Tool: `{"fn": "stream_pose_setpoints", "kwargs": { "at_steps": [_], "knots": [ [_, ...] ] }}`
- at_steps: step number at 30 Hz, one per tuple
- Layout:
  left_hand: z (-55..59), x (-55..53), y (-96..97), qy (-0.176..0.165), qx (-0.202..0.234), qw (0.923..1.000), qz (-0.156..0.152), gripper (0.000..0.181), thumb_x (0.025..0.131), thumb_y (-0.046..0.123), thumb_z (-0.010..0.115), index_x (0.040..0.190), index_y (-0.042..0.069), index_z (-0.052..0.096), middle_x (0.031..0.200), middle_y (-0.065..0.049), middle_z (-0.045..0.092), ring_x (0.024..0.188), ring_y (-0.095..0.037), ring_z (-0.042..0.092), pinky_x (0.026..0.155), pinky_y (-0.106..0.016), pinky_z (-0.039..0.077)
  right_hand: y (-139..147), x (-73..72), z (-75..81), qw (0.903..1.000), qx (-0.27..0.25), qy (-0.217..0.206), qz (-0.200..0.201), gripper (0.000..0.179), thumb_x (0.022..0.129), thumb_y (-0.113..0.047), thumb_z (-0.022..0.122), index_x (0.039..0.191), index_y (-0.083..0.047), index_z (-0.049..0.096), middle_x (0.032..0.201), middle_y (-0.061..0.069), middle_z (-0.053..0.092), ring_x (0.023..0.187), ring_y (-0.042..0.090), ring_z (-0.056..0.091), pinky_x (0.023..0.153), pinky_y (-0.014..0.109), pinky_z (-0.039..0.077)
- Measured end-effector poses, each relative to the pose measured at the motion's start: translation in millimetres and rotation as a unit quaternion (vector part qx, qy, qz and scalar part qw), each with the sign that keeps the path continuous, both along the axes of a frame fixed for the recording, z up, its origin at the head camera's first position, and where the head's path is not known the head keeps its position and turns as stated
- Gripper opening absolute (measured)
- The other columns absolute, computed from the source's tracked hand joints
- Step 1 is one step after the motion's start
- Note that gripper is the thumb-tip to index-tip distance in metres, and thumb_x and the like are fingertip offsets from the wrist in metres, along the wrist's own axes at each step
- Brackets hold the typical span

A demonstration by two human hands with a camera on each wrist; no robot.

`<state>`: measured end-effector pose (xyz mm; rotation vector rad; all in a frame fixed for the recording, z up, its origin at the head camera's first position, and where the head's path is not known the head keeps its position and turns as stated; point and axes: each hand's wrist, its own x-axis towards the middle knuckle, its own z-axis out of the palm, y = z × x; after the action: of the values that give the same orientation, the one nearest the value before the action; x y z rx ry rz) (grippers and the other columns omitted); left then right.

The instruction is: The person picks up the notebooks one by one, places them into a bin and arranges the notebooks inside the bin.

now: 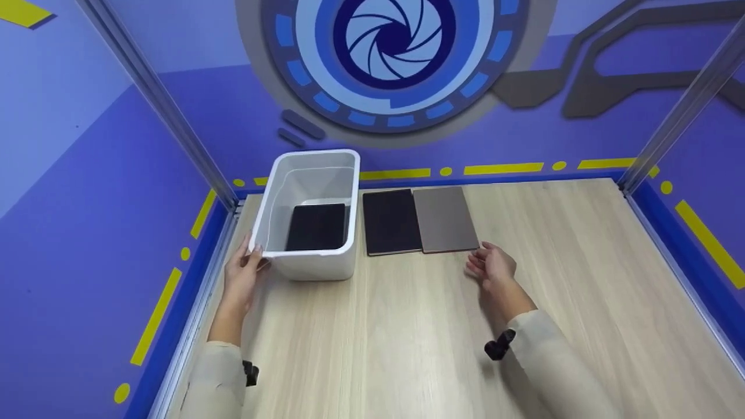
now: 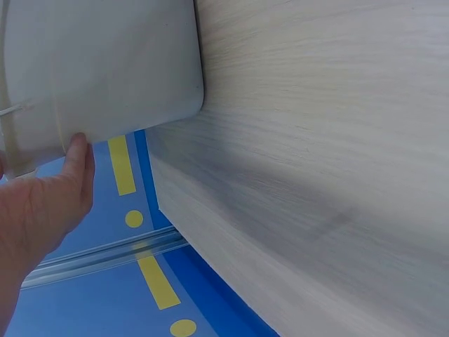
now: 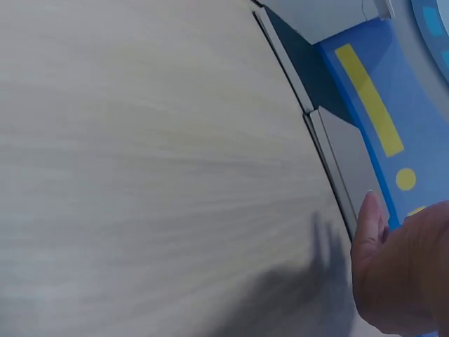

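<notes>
So my left hand (image 1: 241,273) has the white plastic bin (image 1: 314,267) by its near-left corner, left of centre in the frame; I'm pinching the rim, thumb up top and fingers against the outer wall. There's a black notebook (image 1: 317,227) lying inside at the bottom of the bin; just right of the bin, around mid-frame, a black hardcover notebook (image 1: 393,222) lies flat, with a grey-brown notebook (image 1: 447,220) right up against its right side. My right hand (image 1: 496,267) is at the grey-brown one's lower right corner, fingers loosely bent and pinching nothing; can't tell if they're actually touching the cover. All of it's on a pale wood-grain tabletop (image 1: 419,349); black wrist camera (image 1: 499,344) on my right beige sleeve (image 1: 559,361), lower right; blue-purple printed wall (image 1: 407,148) across the top.
</notes>
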<state>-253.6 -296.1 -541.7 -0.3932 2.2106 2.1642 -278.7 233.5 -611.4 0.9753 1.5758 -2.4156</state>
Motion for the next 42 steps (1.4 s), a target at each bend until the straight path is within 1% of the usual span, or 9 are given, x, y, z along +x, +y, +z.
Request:
{"fn": "stream_pose_setpoints", "kwargs": {
  "at_steps": [6, 11, 18, 22, 27, 30, 36, 39, 42],
  "knots": [
    [-1.5, -0.1, -0.5, 0.001, -0.003, 1.0, -0.001, 0.063, 0.116, 0.029, 0.045, 0.173, 0.028, 0.018, 0.17, -0.025, 0.031, 0.152, -0.036, 0.044, 0.129, -0.046, 0.04, 9, 4.6, -8.8, 0.9996, 0.024, -0.01, -0.014, 0.058, 0.109, -0.012, 0.053, 0.165, -0.01, 0.04, 0.106, 0.002, 0.07, 0.088, 0.012, 0.071, 0.081, 0.028, 0.068],
    [-1.5, 0.5, -0.8, -0.002, -0.006, 1.0, -0.002, 0.064, 0.116, 0.03, 0.045, 0.173, 0.028, 0.017, 0.17, -0.026, 0.031, 0.153, -0.036, 0.045, 0.129, -0.046, 0.04, 9, 6.5, -14.0, 0.995, 0.093, -0.033, -0.014, 0.057, 0.109, -0.014, 0.052, 0.164, -0.008, 0.041, 0.116, 0.008, 0.069, 0.089, 0.013, 0.076, 0.084, 0.028, 0.068],
    [-0.8, 1.5, -0.6, -0.007, -0.012, 0.9999, 0.002, 0.063, 0.116, 0.032, 0.045, 0.172, 0.03, 0.018, 0.171, -0.025, 0.031, 0.152, -0.036, 0.044, 0.13, -0.048, 0.039, 2, 1.9, -16.9, 0.9874, 0.153, -0.041, -0.008, 0.058, 0.106, -0.016, 0.057, 0.161, -0.005, 0.042, 0.116, 0.008, 0.072, 0.082, 0.009, 0.073, 0.073, 0.022, 0.066],
    [-0.6, 0.1, -0.4, -0.009, -0.008, 0.9999, 0.004, 0.062, 0.116, 0.031, 0.045, 0.172, 0.032, 0.019, 0.168, -0.026, 0.032, 0.15, -0.035, 0.045, 0.13, -0.046, 0.04, -1, -2.0, -17.7, 0.9805, 0.192, -0.043, 0.005, 0.061, 0.106, -0.021, 0.057, 0.162, -0.003, 0.04, 0.131, 0.013, 0.069, 0.096, 0.014, 0.07, 0.079, 0.024, 0.064],
    [-1.0, -1.3, 0.1, -0.006, -0.005, 1.0, 0.005, 0.061, 0.116, 0.031, 0.044, 0.172, 0.031, 0.02, 0.168, -0.025, 0.032, 0.148, -0.034, 0.046, 0.13, -0.046, 0.04, -4, -9.8, -20.4, 0.9624, 0.263, -0.054, 0.041, 0.066, 0.103, -0.024, 0.05, 0.164, -0.002, 0.036, 0.163, 0.02, 0.048, 0.144, 0.032, 0.053, 0.12, 0.043, 0.051],
    [-2.4, -1.8, 1.1, -0.005, -0.005, 1.0, 0.003, 0.062, 0.116, 0.031, 0.045, 0.172, 0.031, 0.02, 0.168, -0.025, 0.031, 0.147, -0.034, 0.046, 0.13, -0.047, 0.04, -5, -15.0, -22.8, 0.9472, 0.31, -0.065, 0.048, 0.066, 0.1, -0.023, 0.048, 0.162, -0.003, 0.04, 0.167, 0.022, 0.044, 0.154, 0.037, 0.044, 0.129, 0.05, 0.041],
    [-3.8, -0.8, 2.2, -0.001, -0.001, 1.0, 0.006, 0.06, 0.116, 0.027, 0.044, 0.172, 0.03, 0.021, 0.165, -0.025, 0.034, 0.145, -0.034, 0.048, 0.128, -0.047, 0.042, -10, -20.4, -23.8, 0.9173, 0.383, -0.086, 0.069, 0.054, 0.102, -0.032, 0.056, 0.148, -0.003, 0.056, 0.153, 0.026, 0.045, 0.131, 0.042, 0.055, 0.107, 0.052, 0.054],
    [-3.5, 0.0, 1.4, 0.0, 0.0, 1.0, 0.006, 0.061, 0.116, 0.028, 0.044, 0.172, 0.03, 0.021, 0.165, -0.025, 0.035, 0.144, -0.034, 0.049, 0.128, -0.048, 0.041, -12, -22.7, -22.8, 0.9088, 0.4, -0.091, 0.073, 0.046, 0.101, -0.034, 0.058, 0.135, -0.002, 0.062, 0.146, 0.025, 0.047, 0.117, 0.039, 0.057, 0.095, 0.049, 0.054],
    [-2.9, 0.7, 0.7, 0.001, 0.0, 1.0, 0.006, 0.062, 0.115, 0.029, 0.045, 0.172, 0.03, 0.02, 0.166, -0.025, 0.035, 0.145, -0.034, 0.049, 0.128, -0.049, 0.041, -14, -25.6, -22.7, 0.9023, 0.415, -0.091, 0.073, 0.044, 0.1, -0.034, 0.059, 0.13, -0.002, 0.063, 0.142, 0.024, 0.049, 0.112, 0.038, 0.057, 0.093, 0.049, 0.052]
  ]
}}
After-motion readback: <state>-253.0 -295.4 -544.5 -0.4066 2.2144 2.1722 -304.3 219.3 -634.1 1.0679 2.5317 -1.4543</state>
